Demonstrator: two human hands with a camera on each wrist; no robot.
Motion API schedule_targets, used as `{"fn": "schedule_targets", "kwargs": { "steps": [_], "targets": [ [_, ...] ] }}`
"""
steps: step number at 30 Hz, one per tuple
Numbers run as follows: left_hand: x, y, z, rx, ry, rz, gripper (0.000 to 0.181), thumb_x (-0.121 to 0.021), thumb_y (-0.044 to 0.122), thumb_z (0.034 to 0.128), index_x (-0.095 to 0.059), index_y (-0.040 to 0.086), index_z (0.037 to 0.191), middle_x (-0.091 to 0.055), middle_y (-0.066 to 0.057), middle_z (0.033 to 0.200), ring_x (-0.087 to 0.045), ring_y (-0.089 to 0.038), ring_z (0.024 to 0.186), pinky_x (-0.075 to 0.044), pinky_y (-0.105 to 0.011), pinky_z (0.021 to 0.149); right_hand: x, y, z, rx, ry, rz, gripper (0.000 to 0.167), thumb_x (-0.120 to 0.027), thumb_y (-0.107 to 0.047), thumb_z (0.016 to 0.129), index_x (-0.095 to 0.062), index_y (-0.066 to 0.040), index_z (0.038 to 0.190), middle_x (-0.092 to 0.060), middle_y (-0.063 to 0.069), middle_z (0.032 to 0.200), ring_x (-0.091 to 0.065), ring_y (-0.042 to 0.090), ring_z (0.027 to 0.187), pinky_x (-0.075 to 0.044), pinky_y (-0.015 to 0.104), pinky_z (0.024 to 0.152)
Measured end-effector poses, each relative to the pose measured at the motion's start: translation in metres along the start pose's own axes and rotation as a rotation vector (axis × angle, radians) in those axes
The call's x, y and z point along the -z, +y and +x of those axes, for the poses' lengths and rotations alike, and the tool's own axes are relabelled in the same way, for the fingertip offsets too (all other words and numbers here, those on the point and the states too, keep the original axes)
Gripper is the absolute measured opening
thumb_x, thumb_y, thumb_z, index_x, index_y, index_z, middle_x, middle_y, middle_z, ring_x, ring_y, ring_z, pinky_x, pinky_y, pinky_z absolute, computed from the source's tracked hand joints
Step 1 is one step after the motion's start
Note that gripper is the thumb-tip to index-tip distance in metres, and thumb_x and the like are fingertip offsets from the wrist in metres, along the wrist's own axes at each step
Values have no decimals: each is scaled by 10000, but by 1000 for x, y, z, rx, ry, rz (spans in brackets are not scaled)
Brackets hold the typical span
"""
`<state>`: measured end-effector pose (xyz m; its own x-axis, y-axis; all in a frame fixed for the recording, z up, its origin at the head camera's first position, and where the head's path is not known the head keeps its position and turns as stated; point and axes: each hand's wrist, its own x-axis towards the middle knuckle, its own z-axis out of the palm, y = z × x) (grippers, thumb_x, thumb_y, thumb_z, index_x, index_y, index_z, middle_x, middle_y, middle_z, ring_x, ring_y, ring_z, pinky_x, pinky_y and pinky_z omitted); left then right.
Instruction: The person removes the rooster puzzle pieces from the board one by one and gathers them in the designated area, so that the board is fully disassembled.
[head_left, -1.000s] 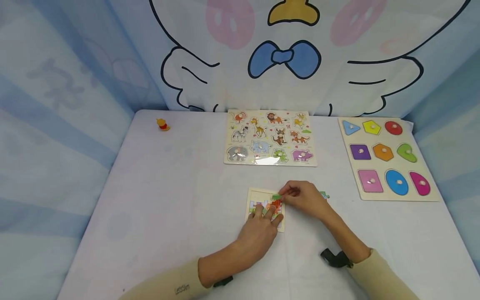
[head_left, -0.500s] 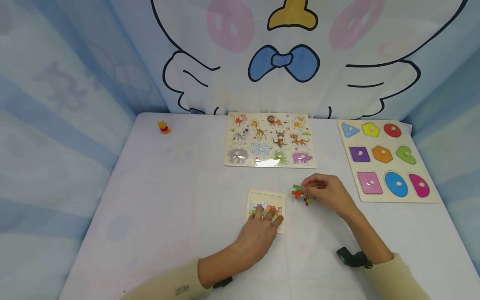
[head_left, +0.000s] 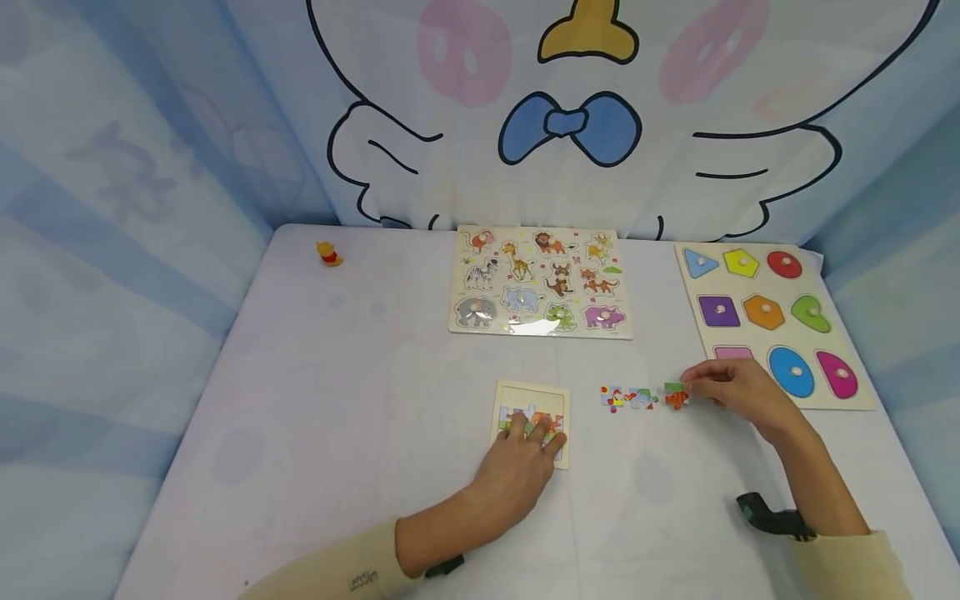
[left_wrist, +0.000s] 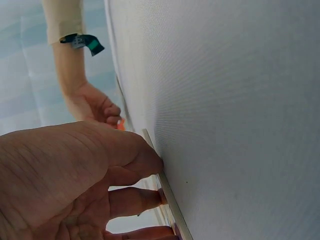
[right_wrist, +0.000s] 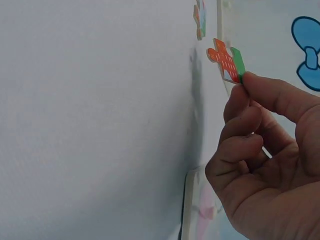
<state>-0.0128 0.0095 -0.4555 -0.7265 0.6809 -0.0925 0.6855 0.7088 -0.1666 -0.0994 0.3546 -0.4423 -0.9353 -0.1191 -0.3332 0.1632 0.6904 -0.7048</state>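
The right hand's (head_left: 742,396) thumb and forefinger are clamped on one edge of an orange-and-green puzzle piece (head_left: 676,397); its other fingers curl in toward the palm. The piece juts out past the fingertips, and whether it touches the counter (head_left: 360,400) I cannot tell. Just left of those fingertips, two loose pieces lie on the cloth-covered counter in a short row: a bluish piece with green (head_left: 642,398) and, beyond it, a blue piece with red and yellow (head_left: 612,395).

The left hand's (head_left: 517,471) fingers are spread apart, their tips resting on a small wooden frame (head_left: 536,397) and the fitted pieces (head_left: 557,421) inside it. The strip of tray just beyond those fingertips is bare wood.

Farther out, a board of coloured shapes (head_left: 738,287) reaches from behind the right hand's fingers toward the counter's far edge. Ahead of the left hand's fingers, past the frame, lies an animal board (head_left: 538,275). A tiny yellow-and-red figure (head_left: 328,253) sits well apart, beyond and left of the left fingers.
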Motion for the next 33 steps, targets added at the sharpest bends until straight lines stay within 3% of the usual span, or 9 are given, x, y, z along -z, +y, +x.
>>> {"fn": "schedule_targets", "kwargs": {
  "steps": [5,15,26,33],
  "targets": [
    [-1,1,0,-2,2,11,526,-768,292,856,-621,187,1350,-591,-75,1351,-541,-354,1139,-553,-319,756,-4,6,1,-25,-9,-10,389,-699,-314,930,-700,9,1146,-688,127,1042,-560,273,937,-499,276,730],
    [-3,1,0,7,14,0,525,-776,280,859,-618,181,1350,-581,-84,1361,-549,-352,1144,-556,-328,764,-14,5,4,-8,54,-148,308,-691,-260,928,-728,8,1077,-693,121,980,-565,279,892,-497,304,708],
    [-4,2,0,0,18,19,532,-773,287,858,-620,181,1356,-580,-86,1364,-553,-351,1132,-553,-325,767,-19,2,1,71,78,-211,155,-720,-158,902,-721,-22,976,-645,38,812,-542,248,793,-484,265,630],
    [-3,2,0,2,0,13,534,-763,288,869,-610,178,1369,-576,-87,1369,-549,-355,1152,-552,-340,783,-19,4,0,93,77,-232,137,-709,-139,907,-737,-41,998,-680,53,877,-558,259,826,-498,277,667]
  ]
}}
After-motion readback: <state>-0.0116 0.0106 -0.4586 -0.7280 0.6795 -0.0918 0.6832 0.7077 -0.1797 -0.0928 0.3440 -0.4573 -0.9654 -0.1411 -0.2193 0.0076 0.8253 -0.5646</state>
